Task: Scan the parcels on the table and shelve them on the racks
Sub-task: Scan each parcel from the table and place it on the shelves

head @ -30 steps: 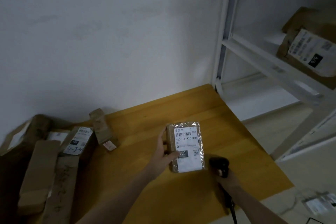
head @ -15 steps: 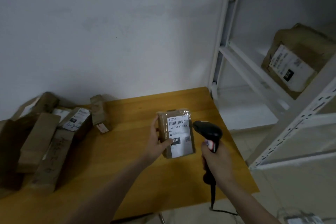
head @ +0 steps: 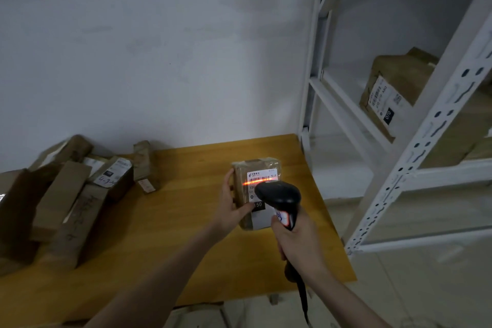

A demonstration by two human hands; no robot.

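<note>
Parcel [head: 255, 189] gripped along its left edge by left hand [head: 234, 206] (right hand [head: 295, 242] clasps scanner [head: 279, 197]).

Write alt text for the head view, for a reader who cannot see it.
The right hand aims a black barcode scanner whose orange line crosses the label of a small brown parcel held by the left hand above a wooden table. More parcels lie on the table's left; a white rack stands right.
</note>
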